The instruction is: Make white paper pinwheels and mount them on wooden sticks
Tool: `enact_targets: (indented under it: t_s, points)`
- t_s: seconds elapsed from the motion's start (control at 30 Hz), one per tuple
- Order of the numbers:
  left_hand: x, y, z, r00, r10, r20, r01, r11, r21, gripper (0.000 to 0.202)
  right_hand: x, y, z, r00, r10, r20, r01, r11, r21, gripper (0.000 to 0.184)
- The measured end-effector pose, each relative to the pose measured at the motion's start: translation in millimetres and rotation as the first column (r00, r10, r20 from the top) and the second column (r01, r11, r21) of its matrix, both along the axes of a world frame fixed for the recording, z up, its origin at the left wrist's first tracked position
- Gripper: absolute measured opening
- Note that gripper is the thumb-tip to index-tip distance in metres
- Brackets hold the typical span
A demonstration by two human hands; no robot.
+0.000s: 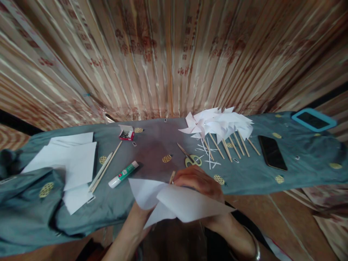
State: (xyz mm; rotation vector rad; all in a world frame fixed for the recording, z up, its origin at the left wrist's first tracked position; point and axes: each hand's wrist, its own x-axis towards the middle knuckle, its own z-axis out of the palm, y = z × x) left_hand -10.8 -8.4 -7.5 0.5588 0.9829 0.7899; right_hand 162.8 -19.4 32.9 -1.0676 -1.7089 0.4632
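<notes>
A white paper pinwheel [187, 203] is held up at the table's front edge, between my two hands. My right hand [199, 183] is closed at its far side, fingers bent around the end of a wooden stick [172, 177]. From the left, my left hand [139, 214] grips the pinwheel from behind, with its fingers mostly covered by the paper blades. Scissors [191, 157] with yellow-green handles lie just beyond my right hand. A glue stick [123, 174] rests on the cloth to the left of the pinwheel.
Several finished pinwheels [217, 123] on sticks lie at the back right, near paper scraps [209, 154]. Farther right are a phone [272, 152] and a blue-framed tablet [314, 120]. Paper sheets [78, 163], sticks [106, 167] and a small red box of pins [126, 133] are on the left.
</notes>
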Motion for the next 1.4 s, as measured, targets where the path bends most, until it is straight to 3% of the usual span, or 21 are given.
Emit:
enact_targets:
  t_s: [0.33, 0.63, 0.87, 1.1, 1.23, 1.4]
  points:
    - [3, 1, 1.0, 0.992, 0.120, 0.041, -0.119, 0.993, -0.025, 0.050, -3, 3, 2.9, 0.999, -0.049, -0.010, 0.050, 0.997, 0.055, 0.010]
    - [2, 1, 0.3, 0.982, 0.146, 0.119, -0.143, 0.989, -0.033, 0.046, -2, 2, 1.0, 0.997, -0.050, -0.056, 0.049, 0.998, -0.030, 0.010]
    - [7, 7, 10.9, 0.990, 0.125, 0.065, -0.121, 0.991, -0.060, 0.043, -1, 2, 1.0, 0.979, -0.010, -0.201, -0.017, 0.991, -0.130, 0.011]
    - [0, 8, 7.4, 0.995, 0.068, 0.069, -0.070, 0.997, 0.028, 0.037, -2, 1, 0.9, 0.972, 0.012, -0.233, -0.051, 0.985, -0.163, 0.012]
    - [-3, 9, 5.5, 0.999, 0.013, 0.041, -0.013, 1.000, 0.013, 0.036, -4, 0, -3.1, 0.931, -0.045, -0.363, -0.076, 0.947, -0.312, 0.011]
    - [-1, 12, 3.1, 0.999, -0.016, 0.033, 0.015, 1.000, 0.015, 0.041, -3, 5, -14.1, 0.863, -0.200, -0.464, -0.106, 0.826, -0.553, 0.007]
